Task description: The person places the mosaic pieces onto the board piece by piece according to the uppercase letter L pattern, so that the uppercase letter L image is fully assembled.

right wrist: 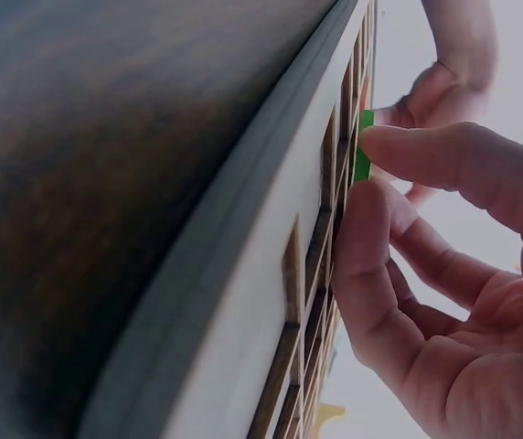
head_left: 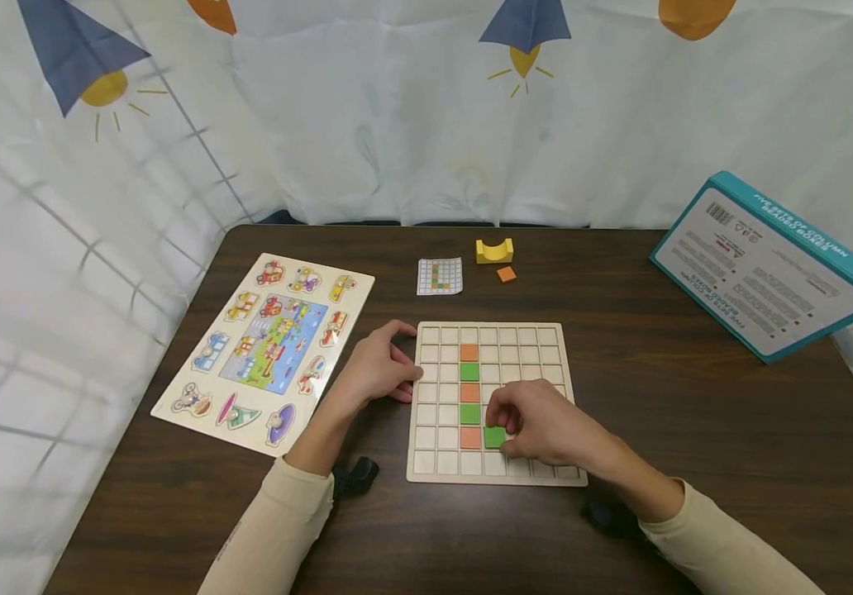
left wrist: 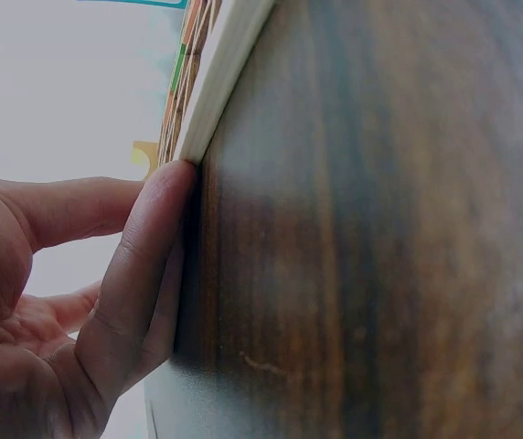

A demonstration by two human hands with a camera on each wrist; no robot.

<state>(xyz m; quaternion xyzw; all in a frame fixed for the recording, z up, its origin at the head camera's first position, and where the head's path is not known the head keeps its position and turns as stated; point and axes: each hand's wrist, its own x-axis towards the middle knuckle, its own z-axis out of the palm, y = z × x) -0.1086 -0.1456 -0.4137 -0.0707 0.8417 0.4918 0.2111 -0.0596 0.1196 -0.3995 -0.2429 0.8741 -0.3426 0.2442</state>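
Observation:
A wooden grid board lies on the table. One of its columns holds orange tiles and green tiles in turn, with orange at both ends. My right hand pinches another green tile by its edges, over the square right of the lowest orange one. From the side, the right wrist view has this green tile between thumb and finger, close over the grid. At the board's left edge, my left hand rests its fingertips against the rim.
Behind the board lie a small pattern card, a loose orange tile and a yellow curved block. A knobbed picture puzzle is at the left. To the right, a teal-edged box stands tilted near the white curtain.

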